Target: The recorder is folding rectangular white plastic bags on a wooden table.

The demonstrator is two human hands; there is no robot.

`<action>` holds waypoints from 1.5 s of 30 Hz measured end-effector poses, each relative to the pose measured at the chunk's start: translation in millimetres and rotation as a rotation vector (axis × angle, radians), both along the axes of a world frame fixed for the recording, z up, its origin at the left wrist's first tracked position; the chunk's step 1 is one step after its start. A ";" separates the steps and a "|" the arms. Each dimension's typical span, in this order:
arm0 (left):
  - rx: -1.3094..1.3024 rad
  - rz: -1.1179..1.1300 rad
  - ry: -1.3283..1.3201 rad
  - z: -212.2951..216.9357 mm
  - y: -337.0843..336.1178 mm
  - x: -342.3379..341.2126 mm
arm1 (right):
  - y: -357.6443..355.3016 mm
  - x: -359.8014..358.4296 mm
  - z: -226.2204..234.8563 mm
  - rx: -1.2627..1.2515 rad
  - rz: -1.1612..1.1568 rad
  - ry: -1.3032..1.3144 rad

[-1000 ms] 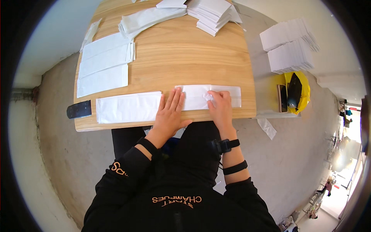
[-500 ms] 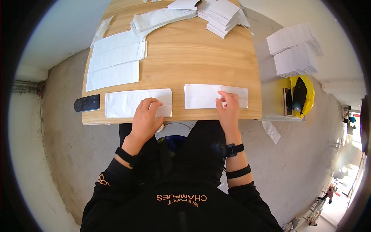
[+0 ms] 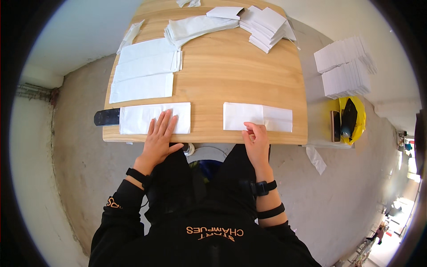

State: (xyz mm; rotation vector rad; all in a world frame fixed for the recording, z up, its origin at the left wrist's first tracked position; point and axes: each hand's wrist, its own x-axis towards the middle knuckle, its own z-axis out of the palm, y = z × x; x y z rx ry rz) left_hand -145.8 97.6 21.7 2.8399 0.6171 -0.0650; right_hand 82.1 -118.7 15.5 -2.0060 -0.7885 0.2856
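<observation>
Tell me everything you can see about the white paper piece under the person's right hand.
The white paper piece is a long, flat rectangle, looking like thin paper, with a faint crease right of its middle. It lies lengthwise near the front edge of the wooden table, toward its right side. The right hand touches its lower edge with the fingertips. Nothing else touches it; it lies apart from the other paper sheets.

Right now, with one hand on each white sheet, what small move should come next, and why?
Probably slide the left hand and its flat sheet up beside the laid-out sheets; the right hand only pinches the folded sheet's near edge.
</observation>
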 end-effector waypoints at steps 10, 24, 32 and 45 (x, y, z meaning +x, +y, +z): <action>-0.051 0.010 -0.429 4.8 -13.0 34.0 | 19.2 -18.7 12.9 0.034 0.086 0.041; 0.002 0.014 -0.424 0.0 -9.1 39.7 | 35.6 -38.9 6.6 0.051 0.157 0.062; -0.239 0.279 -0.548 3.2 -10.6 33.9 | 43.2 -49.8 5.1 0.072 0.178 0.138; -0.887 0.661 -0.593 1.4 -6.8 16.9 | 98.8 -85.9 13.4 0.119 0.344 0.456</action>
